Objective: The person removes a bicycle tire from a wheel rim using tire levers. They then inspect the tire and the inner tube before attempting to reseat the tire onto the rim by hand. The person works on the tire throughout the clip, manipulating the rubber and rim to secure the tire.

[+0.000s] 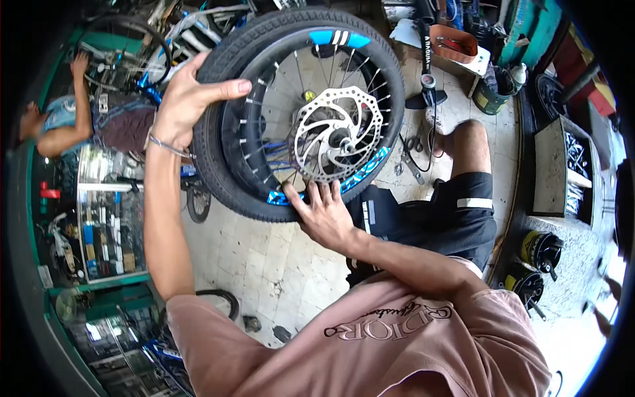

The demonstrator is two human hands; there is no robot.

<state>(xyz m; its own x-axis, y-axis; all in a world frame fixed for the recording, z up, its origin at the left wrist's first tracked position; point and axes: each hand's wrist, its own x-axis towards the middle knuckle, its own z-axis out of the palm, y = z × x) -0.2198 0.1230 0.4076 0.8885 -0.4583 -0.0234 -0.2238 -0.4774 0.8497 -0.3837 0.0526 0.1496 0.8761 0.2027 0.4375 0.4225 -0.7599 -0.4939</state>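
Note:
A small bicycle wheel (297, 112) with a black tyre, a black rim with blue decals and thin spokes is held up in front of me. A silver disc brake rotor (338, 135) sits at its hub, facing me. My left hand (186, 99) grips the tyre's left side, thumb laid across toward the rim and the other fingers hidden behind the rubber. At the bottom, my right hand (323, 213) is closed over the tyre, its fingertips hooked onto the rim just below the rotor. Along the left side, the tyre appears to sit apart from the rim.
A floor pump (427, 86) stands beyond my knee, with loose tools (411, 165) on the tiles. Farther right are an orange tray (454, 44), a bucket (491, 96) and a wooden parts box (562, 172). Left, another person (79, 119) works at a bicycle near glass display cases (109, 225).

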